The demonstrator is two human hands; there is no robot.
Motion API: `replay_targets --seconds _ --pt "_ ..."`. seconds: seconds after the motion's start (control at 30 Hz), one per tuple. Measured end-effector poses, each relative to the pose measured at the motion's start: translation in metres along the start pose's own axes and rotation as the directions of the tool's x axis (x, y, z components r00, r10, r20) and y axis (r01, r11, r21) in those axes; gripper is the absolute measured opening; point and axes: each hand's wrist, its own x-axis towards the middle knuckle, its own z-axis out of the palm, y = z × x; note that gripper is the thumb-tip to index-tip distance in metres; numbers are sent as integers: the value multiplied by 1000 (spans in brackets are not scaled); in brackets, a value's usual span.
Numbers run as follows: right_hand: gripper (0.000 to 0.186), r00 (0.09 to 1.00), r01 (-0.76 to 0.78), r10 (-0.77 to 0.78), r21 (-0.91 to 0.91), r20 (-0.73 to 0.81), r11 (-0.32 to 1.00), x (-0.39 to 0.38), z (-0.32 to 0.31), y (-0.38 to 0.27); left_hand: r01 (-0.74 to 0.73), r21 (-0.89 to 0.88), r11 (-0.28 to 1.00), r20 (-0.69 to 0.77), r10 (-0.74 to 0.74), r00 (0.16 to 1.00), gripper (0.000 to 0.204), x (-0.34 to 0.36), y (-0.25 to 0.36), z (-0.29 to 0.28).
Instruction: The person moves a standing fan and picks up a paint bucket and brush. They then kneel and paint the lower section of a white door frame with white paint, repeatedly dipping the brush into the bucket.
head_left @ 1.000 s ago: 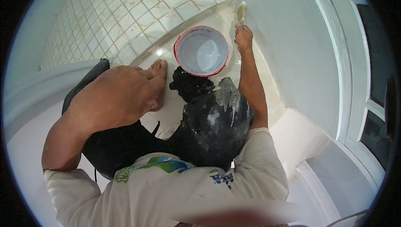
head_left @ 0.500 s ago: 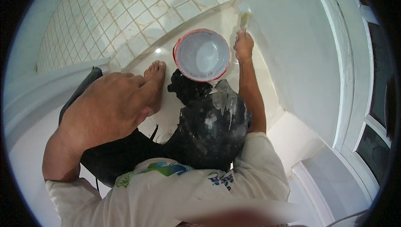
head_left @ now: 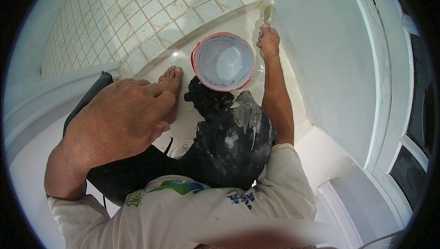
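My right hand [head_left: 269, 40] is stretched far forward, closed around the handle of a paintbrush [head_left: 268, 14]. The pale, yellowish brush head points away from me, at the foot of the light wall [head_left: 321, 56] by the far corner. Left of that forearm stands an open bucket [head_left: 223, 58] with a red rim, holding whitish-grey paint or liquid. My left hand [head_left: 128, 113] rests back-up over my bent left leg, apart from the bucket. Its thumb sticks out to the side, while the fingers bend down out of sight; I cannot see anything in them.
A raised edge [head_left: 183, 42] divides the smooth cream floor from a tiled area [head_left: 137, 15] beyond. My bare foot [head_left: 170, 79] is beside the bucket, and my paint-stained dark trouser knee [head_left: 233, 143] is just behind it. A white-framed door or window [head_left: 403, 175] lies at the right.
My right hand and the paintbrush have shifted slightly forward along the base of the wall. The left hand has hardly moved, and the bucket stays in place.
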Motion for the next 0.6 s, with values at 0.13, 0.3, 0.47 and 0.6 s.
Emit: replay_targets --seconds 0.13,0.3,0.47,0.6 --pt "22 997 -52 44 120 69 991 7 9 -9 -28 1 1000 32 28 999 41 1 -4 -2" --pt "21 998 12 -20 143 56 990 -8 14 0 33 19 999 72 -34 997 34 -3 -11 -1" --pt "22 997 10 -14 57 81 998 8 23 -2 -58 -2 998 1 58 998 35 -11 -21 2" --pt "22 998 30 -32 49 47 998 0 27 -2 18 17 1000 3 -18 1000 35 -17 -20 4"
